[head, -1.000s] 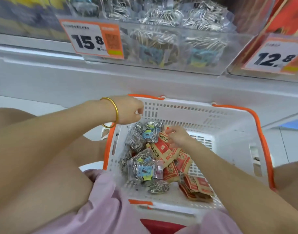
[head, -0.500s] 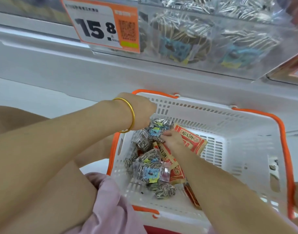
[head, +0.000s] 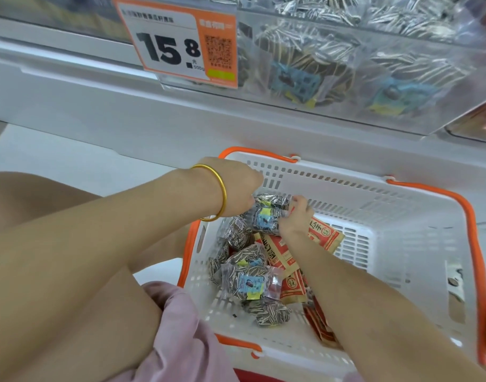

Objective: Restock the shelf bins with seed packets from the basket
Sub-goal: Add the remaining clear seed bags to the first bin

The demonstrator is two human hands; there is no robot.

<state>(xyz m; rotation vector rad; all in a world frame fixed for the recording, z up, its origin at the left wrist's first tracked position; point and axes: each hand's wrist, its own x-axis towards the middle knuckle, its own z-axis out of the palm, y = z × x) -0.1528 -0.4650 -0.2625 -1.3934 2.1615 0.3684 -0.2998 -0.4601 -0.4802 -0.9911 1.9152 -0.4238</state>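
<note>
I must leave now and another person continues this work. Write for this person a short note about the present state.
Left hand: in the basket's far left corner, against the top clear packet; fingers hidden, grip unknown.
Right hand: fingers curled against the same packet; grip unclear.
Basket: clear seed packets on the left, red packets beside them.
Shelf bin above, price tag 15.8, already holds clear packets.
Left to do: move both kinds of packet into bins; no packet is above the basket now.
</note>
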